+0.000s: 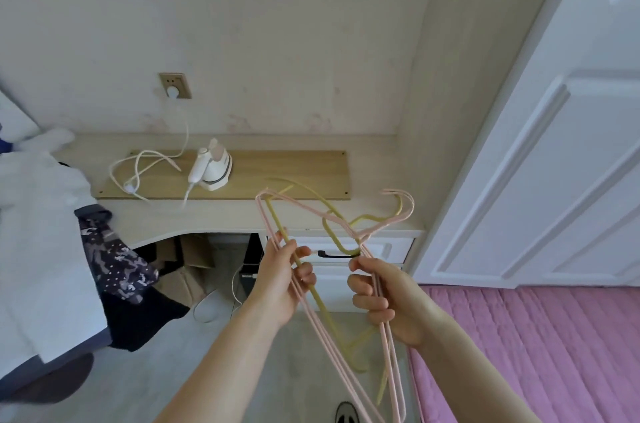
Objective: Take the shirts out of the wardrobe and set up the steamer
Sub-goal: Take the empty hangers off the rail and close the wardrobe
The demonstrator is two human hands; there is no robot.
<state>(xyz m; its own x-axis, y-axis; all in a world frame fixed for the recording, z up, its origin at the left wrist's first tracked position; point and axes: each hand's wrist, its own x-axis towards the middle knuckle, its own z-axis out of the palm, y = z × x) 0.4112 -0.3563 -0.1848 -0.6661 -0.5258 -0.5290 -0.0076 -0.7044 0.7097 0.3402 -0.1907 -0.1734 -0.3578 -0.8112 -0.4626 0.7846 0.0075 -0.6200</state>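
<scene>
Both your hands are up in front of you, tangled in a bunch of thin hangers. Your left hand [282,279] has its fingers curled around the pink hangers [346,346] and a yellow hanger [332,235] where their bars cross, and your right hand [384,298] grips the pink wires lower down, thumb on top. The hooks stick out to the right, over the desk's [207,214] right front corner, just short of the white wardrobe door [540,163]. On the desk, the white steamer [212,168] stands on the wooden board [277,176] near the back edge, left of centre, and its cord [145,166] loops over the board's left end and runs up to the wall socket [175,86], where it's plugged in. At the desk's left edge, the shirts [45,232] lie in a heap, pale ones on top, a dark patterned one spilling over the front. A pink bedspread [519,346] fills the lower right.
</scene>
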